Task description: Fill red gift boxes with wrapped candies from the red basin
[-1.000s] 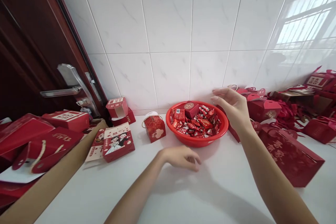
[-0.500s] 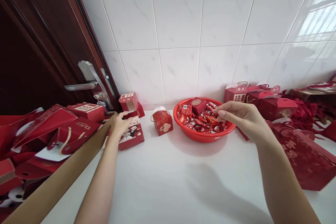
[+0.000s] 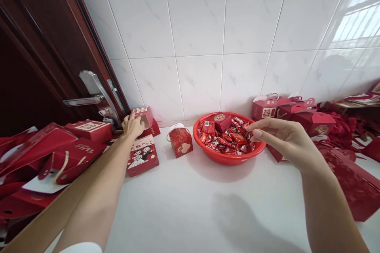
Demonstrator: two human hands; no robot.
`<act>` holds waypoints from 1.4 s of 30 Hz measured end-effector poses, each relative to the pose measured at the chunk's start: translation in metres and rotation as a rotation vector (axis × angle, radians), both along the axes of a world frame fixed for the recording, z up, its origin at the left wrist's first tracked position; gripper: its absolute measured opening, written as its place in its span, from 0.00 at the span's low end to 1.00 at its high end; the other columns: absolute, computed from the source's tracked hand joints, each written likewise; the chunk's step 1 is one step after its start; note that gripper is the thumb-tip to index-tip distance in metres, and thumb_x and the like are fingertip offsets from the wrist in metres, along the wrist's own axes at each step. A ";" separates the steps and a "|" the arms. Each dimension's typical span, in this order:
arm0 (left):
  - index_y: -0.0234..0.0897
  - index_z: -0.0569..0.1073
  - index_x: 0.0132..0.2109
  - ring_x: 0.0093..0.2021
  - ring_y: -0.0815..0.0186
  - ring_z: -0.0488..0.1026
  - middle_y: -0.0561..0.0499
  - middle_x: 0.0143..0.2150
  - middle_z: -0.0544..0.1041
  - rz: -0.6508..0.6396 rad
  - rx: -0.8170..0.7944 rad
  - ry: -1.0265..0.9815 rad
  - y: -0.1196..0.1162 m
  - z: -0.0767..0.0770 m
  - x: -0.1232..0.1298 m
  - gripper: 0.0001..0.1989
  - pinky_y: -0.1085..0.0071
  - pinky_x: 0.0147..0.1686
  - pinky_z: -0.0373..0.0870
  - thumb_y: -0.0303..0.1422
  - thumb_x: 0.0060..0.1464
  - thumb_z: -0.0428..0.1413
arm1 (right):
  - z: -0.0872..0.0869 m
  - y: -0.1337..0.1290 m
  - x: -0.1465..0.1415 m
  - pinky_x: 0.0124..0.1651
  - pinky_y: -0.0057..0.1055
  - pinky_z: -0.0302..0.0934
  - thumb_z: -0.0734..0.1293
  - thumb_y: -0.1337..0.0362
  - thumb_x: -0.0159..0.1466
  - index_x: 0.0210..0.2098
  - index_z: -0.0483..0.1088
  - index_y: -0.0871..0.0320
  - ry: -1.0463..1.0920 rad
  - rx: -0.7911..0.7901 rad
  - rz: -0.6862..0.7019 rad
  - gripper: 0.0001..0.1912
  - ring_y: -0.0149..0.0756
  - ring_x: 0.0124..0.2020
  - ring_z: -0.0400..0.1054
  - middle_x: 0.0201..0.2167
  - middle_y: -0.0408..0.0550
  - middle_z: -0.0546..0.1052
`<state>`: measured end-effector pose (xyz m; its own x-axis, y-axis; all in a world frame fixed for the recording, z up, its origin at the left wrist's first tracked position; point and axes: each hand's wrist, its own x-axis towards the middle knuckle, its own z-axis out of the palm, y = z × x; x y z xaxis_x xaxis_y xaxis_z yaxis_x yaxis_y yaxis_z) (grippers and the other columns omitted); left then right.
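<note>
My left hand (image 3: pixel 133 127) reaches to the far left, its bent, slightly spread fingers at the left side of a small red box (image 3: pixel 146 120). Whether they touch that box I cannot tell. Below the hand lies a flat red box with a printed couple (image 3: pixel 143 155). My right hand (image 3: pixel 280 139) hovers over the right rim of a red plastic basket (image 3: pixel 227 160). Its thumb and forefinger are apart, with nothing visible between them. Inside the basket are many red-wrapped candies (image 3: pixel 237 138) and a dark red box (image 3: pixel 222 121). A red gift box with a rope handle (image 3: pixel 181 141) stands left of the basket.
A cardboard carton (image 3: pixel 44 221) filled with red boxes (image 3: pixel 74 152) borders the left. More red gift boxes (image 3: pixel 314 122) and a large red box (image 3: pixel 350 182) are at right. Behind the white tabletop (image 3: pixel 184 205) rise a tiled wall (image 3: pixel 198 79) and a door handle (image 3: pixel 83 100).
My left hand has moved up and forward, from over the flat printed box to the small red box's left side. My right hand stays by the basket. The view has shifted slightly.
</note>
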<state>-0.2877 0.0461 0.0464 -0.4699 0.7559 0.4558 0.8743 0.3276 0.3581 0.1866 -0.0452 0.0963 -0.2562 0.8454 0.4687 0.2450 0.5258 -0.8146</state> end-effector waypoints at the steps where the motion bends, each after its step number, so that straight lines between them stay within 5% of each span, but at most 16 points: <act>1: 0.35 0.80 0.47 0.66 0.40 0.60 0.38 0.65 0.69 0.005 0.037 -0.010 -0.002 0.004 0.001 0.16 0.46 0.65 0.57 0.30 0.53 0.55 | 0.000 0.000 0.000 0.37 0.31 0.73 0.73 0.48 0.60 0.37 0.81 0.53 -0.002 0.003 0.000 0.15 0.40 0.35 0.77 0.38 0.49 0.83; 6: 0.30 0.78 0.49 0.57 0.52 0.71 0.47 0.51 0.79 0.004 0.388 -0.074 -0.025 0.036 0.014 0.19 0.59 0.61 0.63 0.40 0.61 0.52 | -0.003 0.002 0.000 0.34 0.32 0.72 0.73 0.49 0.61 0.37 0.80 0.53 -0.022 0.030 -0.003 0.14 0.40 0.33 0.76 0.35 0.49 0.82; 9: 0.29 0.78 0.46 0.48 0.54 0.75 0.50 0.43 0.81 -0.186 0.469 -0.208 -0.049 0.053 0.037 0.26 0.60 0.53 0.70 0.49 0.51 0.60 | -0.005 0.002 -0.003 0.33 0.33 0.71 0.71 0.49 0.62 0.37 0.80 0.54 -0.043 0.035 0.003 0.15 0.40 0.30 0.75 0.29 0.47 0.80; 11: 0.29 0.79 0.43 0.45 0.53 0.76 0.47 0.42 0.82 -0.444 0.385 -0.281 -0.068 0.059 0.063 0.27 0.60 0.48 0.73 0.50 0.46 0.63 | -0.006 0.000 -0.006 0.33 0.34 0.70 0.70 0.49 0.63 0.37 0.79 0.53 -0.069 0.039 0.019 0.15 0.40 0.31 0.75 0.30 0.47 0.80; 14: 0.35 0.80 0.44 0.48 0.55 0.77 0.48 0.47 0.81 -0.758 0.115 -0.246 -0.102 0.058 0.119 0.19 0.63 0.49 0.73 0.45 0.51 0.60 | -0.005 -0.007 -0.012 0.36 0.32 0.70 0.70 0.50 0.64 0.39 0.79 0.54 -0.142 0.080 0.078 0.14 0.40 0.35 0.75 0.36 0.48 0.81; 16: 0.39 0.81 0.44 0.49 0.56 0.76 0.50 0.47 0.81 -0.866 -0.095 -0.108 -0.123 0.052 0.160 0.13 0.65 0.50 0.72 0.36 0.55 0.56 | -0.003 -0.014 -0.015 0.37 0.31 0.68 0.69 0.52 0.65 0.42 0.78 0.54 -0.223 0.097 0.154 0.14 0.39 0.36 0.75 0.38 0.48 0.81; 21: 0.40 0.79 0.49 0.48 0.57 0.75 0.47 0.49 0.78 -1.054 -0.474 0.086 -0.146 0.028 0.227 0.21 0.64 0.48 0.71 0.24 0.51 0.51 | 0.000 -0.029 -0.023 0.33 0.28 0.62 0.64 0.59 0.69 0.41 0.79 0.54 -0.595 0.042 0.563 0.11 0.32 0.29 0.69 0.32 0.44 0.79; 23: 0.40 0.77 0.54 0.49 0.56 0.74 0.47 0.49 0.76 -1.107 -0.539 0.051 -0.141 0.019 0.232 0.24 0.64 0.48 0.70 0.23 0.51 0.51 | -0.003 -0.030 -0.026 0.30 0.27 0.57 0.65 0.66 0.66 0.34 0.77 0.56 -0.814 -0.012 0.585 0.09 0.30 0.25 0.65 0.28 0.42 0.77; 27: 0.39 0.72 0.62 0.54 0.53 0.72 0.44 0.54 0.74 -1.115 -0.624 -0.078 -0.121 0.005 0.222 0.31 0.63 0.51 0.69 0.25 0.48 0.54 | -0.010 -0.022 -0.029 0.26 0.30 0.48 0.67 0.68 0.60 0.22 0.68 0.57 -1.106 -0.061 0.284 0.10 0.31 0.22 0.60 0.20 0.42 0.70; 34: 0.42 0.72 0.60 0.53 0.57 0.70 0.47 0.61 0.72 -1.181 -0.750 -0.524 -0.095 -0.018 0.201 0.34 0.66 0.51 0.68 0.32 0.42 0.64 | -0.019 -0.003 -0.027 0.25 0.30 0.47 0.65 0.69 0.58 0.17 0.60 0.56 -1.102 -0.123 0.271 0.14 0.32 0.22 0.61 0.17 0.42 0.66; 39: 0.40 0.71 0.56 0.47 0.61 0.70 0.51 0.46 0.75 -1.229 -0.850 -0.709 -0.086 -0.024 0.197 0.32 0.68 0.47 0.67 0.35 0.42 0.68 | -0.022 0.009 -0.024 0.23 0.29 0.52 0.63 0.61 0.64 0.19 0.60 0.56 -0.984 -0.349 0.349 0.18 0.32 0.19 0.64 0.17 0.43 0.69; 42: 0.40 0.72 0.53 0.45 0.62 0.69 0.52 0.43 0.73 -1.214 -0.850 -0.683 -0.087 -0.022 0.198 0.31 0.69 0.45 0.66 0.37 0.41 0.68 | -0.023 0.010 -0.023 0.25 0.28 0.55 0.65 0.64 0.61 0.24 0.65 0.56 -1.012 -0.310 0.320 0.10 0.34 0.24 0.68 0.22 0.44 0.73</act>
<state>-0.0896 -0.0413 0.0239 0.6263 0.7224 -0.2931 0.5154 -0.1016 0.8509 0.1634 -0.0356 0.0731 -0.6296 0.7159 -0.3016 0.7615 0.4919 -0.4221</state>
